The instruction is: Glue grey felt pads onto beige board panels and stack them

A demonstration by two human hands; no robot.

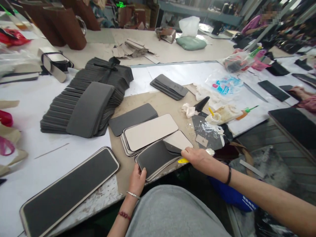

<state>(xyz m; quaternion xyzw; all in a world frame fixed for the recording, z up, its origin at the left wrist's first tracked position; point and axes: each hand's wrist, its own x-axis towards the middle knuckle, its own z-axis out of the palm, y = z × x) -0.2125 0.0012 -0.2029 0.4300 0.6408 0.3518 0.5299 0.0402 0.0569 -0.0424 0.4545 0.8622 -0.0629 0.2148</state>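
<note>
My left hand (137,179) pinches the near corner of a dark grey fabric piece (154,156) that lies on a stack of beige panels (150,131) at the table's front edge. The far corner of that fabric is curled up. My right hand (197,157) is closed around a yellow-handled brush (183,160) with a white tip, resting beside the lifted corner. A long grey panel with a beige border (66,191) lies to the left.
A large stack of dark grey fabric pieces (86,98) sits at centre left, a smaller one (169,86) behind. Glue bottle (225,114), glue-smeared board (207,131) and crumpled paper (188,110) lie to the right. Another person's hand (302,93) rests at the far right.
</note>
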